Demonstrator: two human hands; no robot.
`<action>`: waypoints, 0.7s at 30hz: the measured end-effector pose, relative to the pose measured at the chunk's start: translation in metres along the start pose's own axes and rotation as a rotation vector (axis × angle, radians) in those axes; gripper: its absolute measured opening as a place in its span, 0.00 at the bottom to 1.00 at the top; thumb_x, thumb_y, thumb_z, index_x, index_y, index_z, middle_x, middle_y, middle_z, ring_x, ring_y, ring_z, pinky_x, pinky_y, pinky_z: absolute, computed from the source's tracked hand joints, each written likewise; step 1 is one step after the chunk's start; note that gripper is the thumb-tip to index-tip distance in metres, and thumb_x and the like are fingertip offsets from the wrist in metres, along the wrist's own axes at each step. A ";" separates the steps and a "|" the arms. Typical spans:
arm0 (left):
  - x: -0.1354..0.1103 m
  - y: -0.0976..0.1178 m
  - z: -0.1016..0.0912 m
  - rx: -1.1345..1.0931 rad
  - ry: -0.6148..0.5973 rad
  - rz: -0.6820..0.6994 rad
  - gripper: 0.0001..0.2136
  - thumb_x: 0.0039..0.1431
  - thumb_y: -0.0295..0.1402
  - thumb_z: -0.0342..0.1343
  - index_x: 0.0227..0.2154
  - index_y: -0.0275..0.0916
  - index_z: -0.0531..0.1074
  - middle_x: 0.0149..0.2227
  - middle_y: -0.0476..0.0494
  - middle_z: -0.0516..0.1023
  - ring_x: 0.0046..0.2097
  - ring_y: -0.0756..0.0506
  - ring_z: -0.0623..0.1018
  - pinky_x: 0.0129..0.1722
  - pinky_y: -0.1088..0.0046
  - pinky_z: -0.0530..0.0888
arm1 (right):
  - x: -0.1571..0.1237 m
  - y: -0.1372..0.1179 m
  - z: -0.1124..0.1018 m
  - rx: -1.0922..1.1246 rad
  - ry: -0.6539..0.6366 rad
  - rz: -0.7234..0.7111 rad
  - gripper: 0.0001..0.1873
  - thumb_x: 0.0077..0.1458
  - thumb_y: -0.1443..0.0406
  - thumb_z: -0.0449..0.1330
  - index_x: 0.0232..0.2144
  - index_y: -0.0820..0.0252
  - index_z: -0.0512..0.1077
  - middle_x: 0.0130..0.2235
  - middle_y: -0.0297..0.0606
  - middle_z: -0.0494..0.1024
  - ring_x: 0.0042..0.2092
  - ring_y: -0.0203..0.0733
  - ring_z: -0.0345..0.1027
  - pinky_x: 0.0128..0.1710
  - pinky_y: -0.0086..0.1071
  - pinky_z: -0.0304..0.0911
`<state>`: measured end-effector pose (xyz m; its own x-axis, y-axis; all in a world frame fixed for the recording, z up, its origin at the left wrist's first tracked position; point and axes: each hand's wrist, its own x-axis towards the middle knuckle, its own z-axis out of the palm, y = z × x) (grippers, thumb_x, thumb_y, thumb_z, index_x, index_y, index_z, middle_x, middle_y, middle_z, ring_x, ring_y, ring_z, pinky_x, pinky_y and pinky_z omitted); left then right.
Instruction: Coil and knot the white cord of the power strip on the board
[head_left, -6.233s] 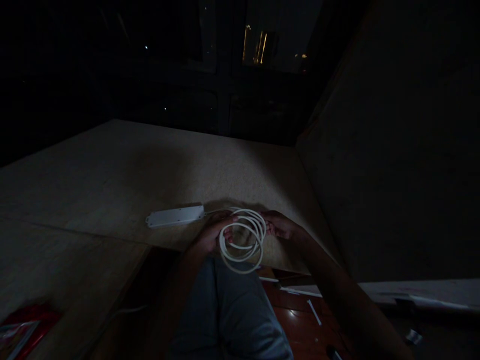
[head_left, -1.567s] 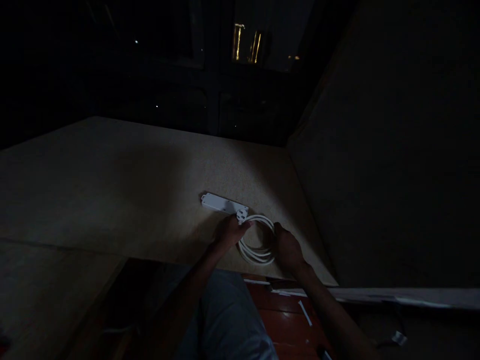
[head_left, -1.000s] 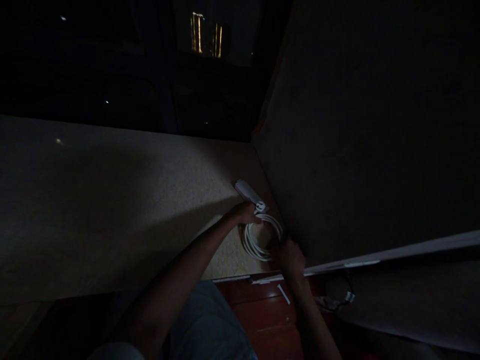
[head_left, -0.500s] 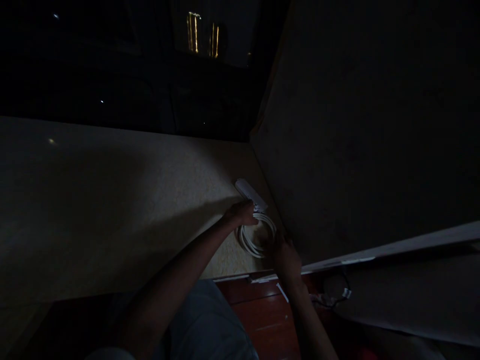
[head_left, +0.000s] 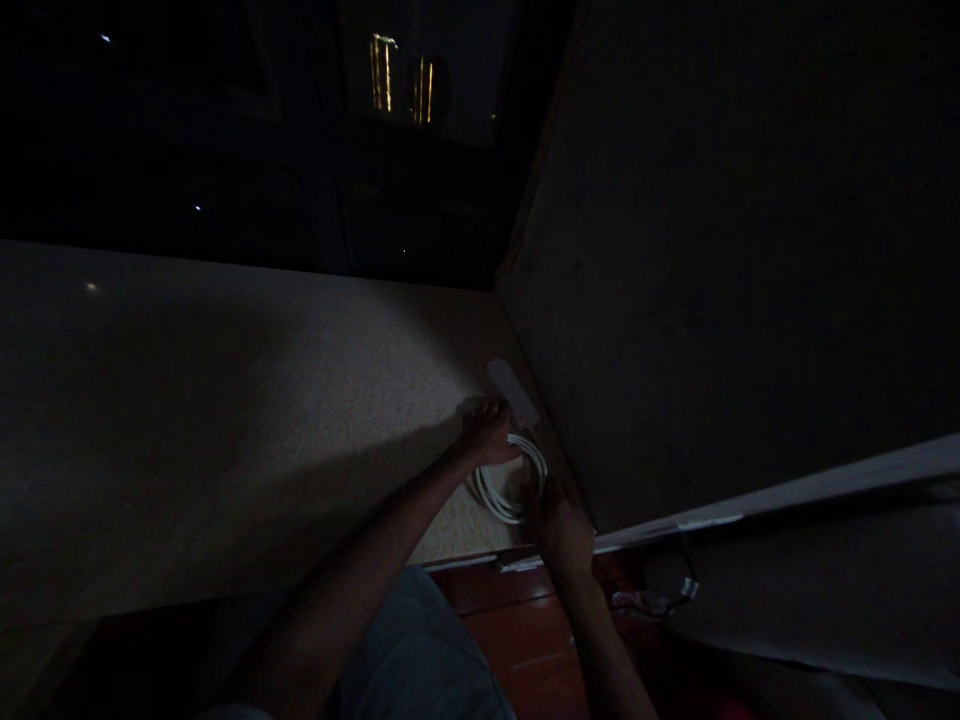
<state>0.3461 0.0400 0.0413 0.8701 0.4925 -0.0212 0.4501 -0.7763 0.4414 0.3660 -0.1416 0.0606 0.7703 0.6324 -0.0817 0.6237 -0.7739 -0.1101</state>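
A white power strip lies on a pale speckled board, close against an upright dark panel. Its white cable is wound into a coil just in front of the strip. My left hand is closed on the far side of the coil, next to the strip's near end. My right hand grips the coil's near right side, fingers curled over the loops. The scene is very dark and finger detail is faint.
A dark window with distant lights lies beyond the board. A reddish wooden floor shows below my grey-clad knee. A pale strip runs along the panel's base, with a small dark cable beside it.
I have carried the coil and power strip from the middle of the board to its right side by the upright panel. In the last half second the coil got more compact under both hands.
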 end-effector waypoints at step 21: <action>-0.034 -0.038 0.011 -0.615 0.345 -0.113 0.26 0.61 0.34 0.51 0.62 0.38 0.59 0.61 0.34 0.67 0.62 0.42 0.68 0.58 0.63 0.68 | -0.008 0.011 0.012 0.532 0.202 0.037 0.34 0.63 0.44 0.39 0.49 0.65 0.68 0.38 0.50 0.78 0.39 0.51 0.73 0.37 0.36 0.63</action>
<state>0.3011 0.0486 0.0155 0.6659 0.7321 0.1432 0.2509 -0.4006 0.8812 0.3654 -0.1549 0.0484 0.8330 0.5458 0.0903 0.4834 -0.6388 -0.5986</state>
